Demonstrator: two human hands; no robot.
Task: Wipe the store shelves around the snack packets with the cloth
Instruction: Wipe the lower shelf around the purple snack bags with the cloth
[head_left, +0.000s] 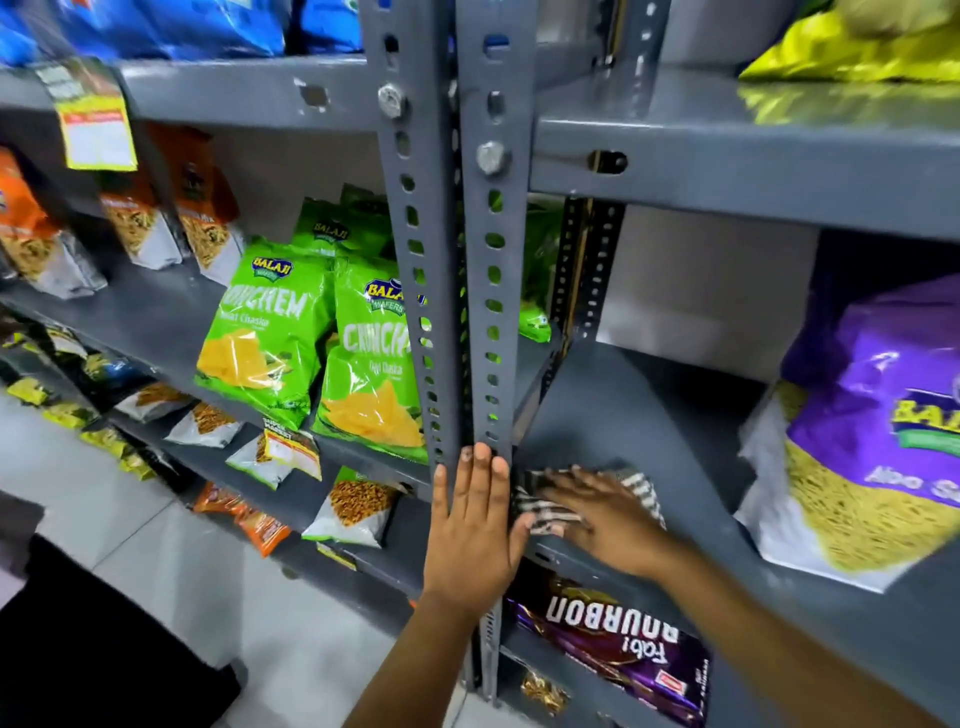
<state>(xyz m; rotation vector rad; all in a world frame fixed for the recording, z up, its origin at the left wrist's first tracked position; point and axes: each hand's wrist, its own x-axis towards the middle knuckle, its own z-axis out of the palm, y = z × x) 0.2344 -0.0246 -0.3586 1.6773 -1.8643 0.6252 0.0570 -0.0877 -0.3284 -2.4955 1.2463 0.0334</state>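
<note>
1. Head view: right hand (602, 514) pressed flat, fingers spread, on the striped cloth (636, 486); its grip pins the cloth against the grey shelf (649, 415) near the front left corner.
2. Left hand (475, 525) lies open, palm against the slotted upright post (488, 291), holding nothing.
3. Purple snack packet (878, 431) stands on the same shelf, well right of the cloth.
4. Green snack packets (311, 338) stand left of the post.
</note>
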